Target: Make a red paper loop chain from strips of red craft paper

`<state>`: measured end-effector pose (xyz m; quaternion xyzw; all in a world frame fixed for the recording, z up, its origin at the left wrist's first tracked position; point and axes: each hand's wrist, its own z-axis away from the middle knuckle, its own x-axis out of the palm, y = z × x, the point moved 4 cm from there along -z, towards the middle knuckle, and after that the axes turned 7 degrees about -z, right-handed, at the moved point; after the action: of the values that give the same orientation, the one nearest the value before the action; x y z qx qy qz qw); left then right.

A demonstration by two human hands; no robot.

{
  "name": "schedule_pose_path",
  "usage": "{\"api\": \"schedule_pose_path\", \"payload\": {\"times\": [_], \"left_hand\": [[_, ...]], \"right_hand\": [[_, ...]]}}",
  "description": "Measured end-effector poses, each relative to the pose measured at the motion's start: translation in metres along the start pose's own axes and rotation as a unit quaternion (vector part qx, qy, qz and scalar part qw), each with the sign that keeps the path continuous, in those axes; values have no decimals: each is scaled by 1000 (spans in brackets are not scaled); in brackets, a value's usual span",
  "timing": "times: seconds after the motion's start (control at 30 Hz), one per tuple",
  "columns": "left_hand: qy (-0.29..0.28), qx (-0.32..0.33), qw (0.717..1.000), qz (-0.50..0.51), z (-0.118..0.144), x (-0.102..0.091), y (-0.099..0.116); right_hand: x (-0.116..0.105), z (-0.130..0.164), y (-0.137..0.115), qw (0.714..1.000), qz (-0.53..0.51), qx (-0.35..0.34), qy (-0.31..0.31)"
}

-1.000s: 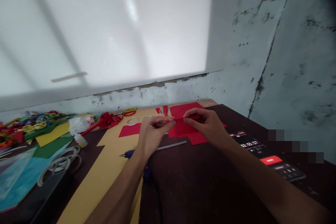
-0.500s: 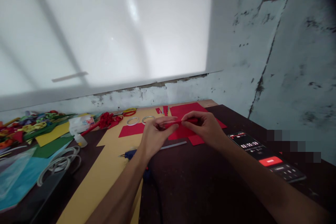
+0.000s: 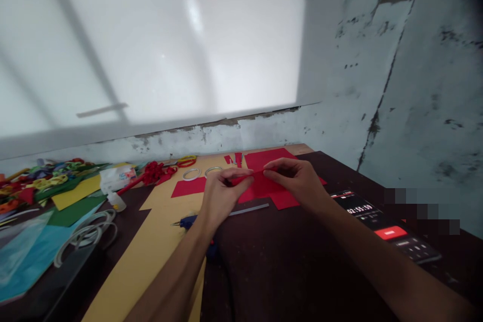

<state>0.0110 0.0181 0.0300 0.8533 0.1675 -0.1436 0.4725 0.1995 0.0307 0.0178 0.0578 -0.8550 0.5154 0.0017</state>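
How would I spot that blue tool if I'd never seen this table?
On the dark table, find the long tan sheet to the left of centre. Where the person's left forearm crosses its right edge, the blue tool lies partly hidden behind the arm. Its pointed, metallic-looking tip juts left over the sheet, unlike the plain pale stick to its right.

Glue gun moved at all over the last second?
No. The glue gun keeps its place: its nozzle lies over the same spot on the beige paper in every picture.
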Motion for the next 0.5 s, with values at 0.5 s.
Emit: {"api": "schedule_pose_path", "payload": {"times": [0.5], "left_hand": [[-3, -65, 997, 30, 3, 4, 0]], "right_hand": [[4, 2, 1, 998, -49, 44, 11]]}}
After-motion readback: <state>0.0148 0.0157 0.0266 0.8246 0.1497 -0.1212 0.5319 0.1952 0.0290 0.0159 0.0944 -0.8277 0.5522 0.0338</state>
